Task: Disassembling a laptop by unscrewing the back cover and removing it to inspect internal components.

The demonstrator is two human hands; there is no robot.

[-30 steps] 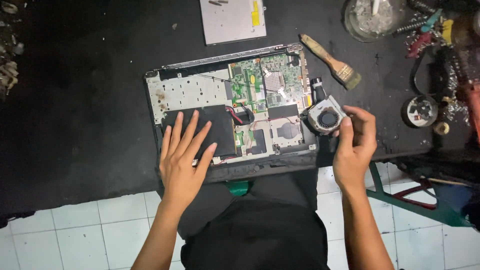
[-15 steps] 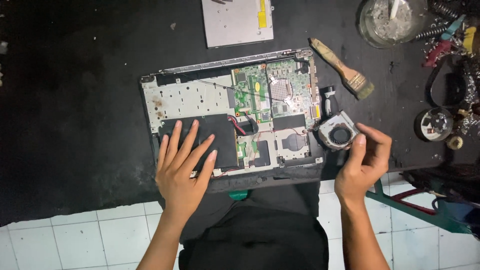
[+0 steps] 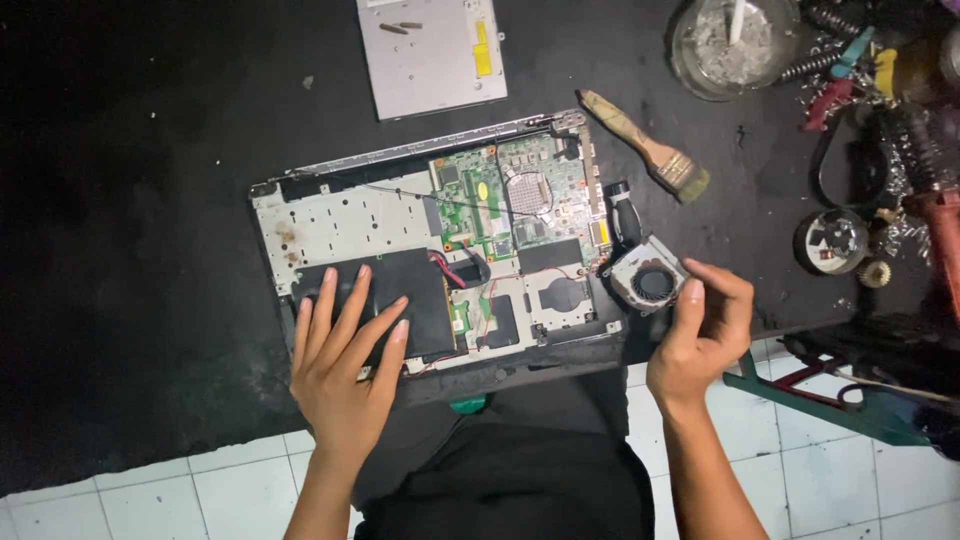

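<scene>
Here the left hand (image 3: 345,365) lies flat, fingers spread wide and holding nothing, pressing on the black battery panel (image 3: 405,300) in the near left part of an opened laptop base (image 3: 330,222). The right hand (image 3: 700,335) has its grip closed around the small cooling fan (image 3: 650,283), thumb on its near edge and fingers curled at its right side; the fan sits just off the right edge of the laptop base, tilted, with its black heat pipe (image 3: 625,215) running up beside the green motherboard (image 3: 515,200). On the dark surface (image 3: 150,150), a paintbrush (image 3: 648,148) lies just beyond the fan, a grey optical drive (image 3: 432,52) lies above the laptop, and a round glass ashtray (image 3: 735,45) stands at the far right.
</scene>
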